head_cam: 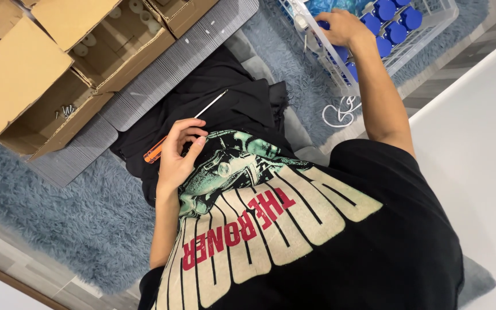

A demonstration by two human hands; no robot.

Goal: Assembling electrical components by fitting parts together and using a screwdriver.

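Toward ten o'clock, an open brown cardboard box (47, 123) holds loose metal screws (66, 110), and just right of it the left hand (174, 158) curls its fingers lightly around an orange-handled screwdriver with a thin steel shaft (186, 127), which lies across black cloth on the lap. That light hold could let the tool roll off or its tip snag the cloth. At one o'clock the right hand (343, 27) reaches into a white plastic lattice basket (426, 35) of blue-capped containers (396, 31), its fingertips hidden, so I cannot tell what it pinches; so long a reach could tip the basket.
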